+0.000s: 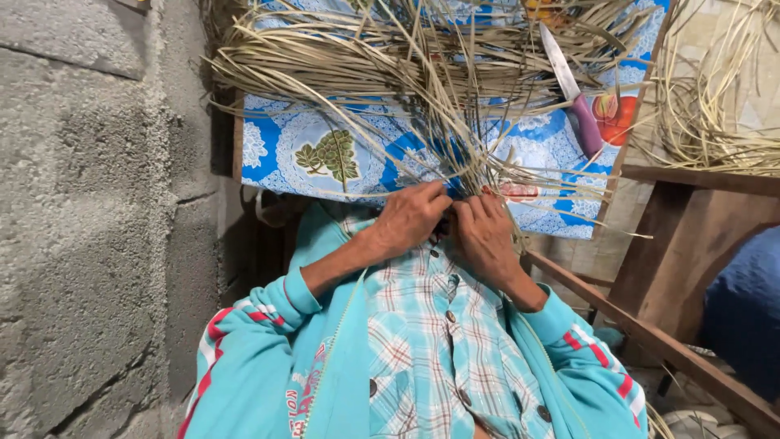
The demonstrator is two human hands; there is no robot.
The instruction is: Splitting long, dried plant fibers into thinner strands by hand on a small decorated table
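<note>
Dried palm-leaf strips point(422, 89) lie fanned over the tabletop point(280, 154), which wears a blue floral cloth; their near ends gather into one bunch at the tabletop's front edge. Head view only. Left hand point(410, 218) and right hand point(486, 236) meet at that bunch, fingers curled and pinching the gathered ends, thumbs close together; probably held against the edge so the strips stay taut and ordered. Long axis of most strips runs away from the hands toward the tabletop's far side, splaying left and right. A purple-handled knife point(573, 89) rests on the strips right of the bunch, blade pointing away. More loose strips point(715, 106) lie beyond the tabletop's right side.
</note>
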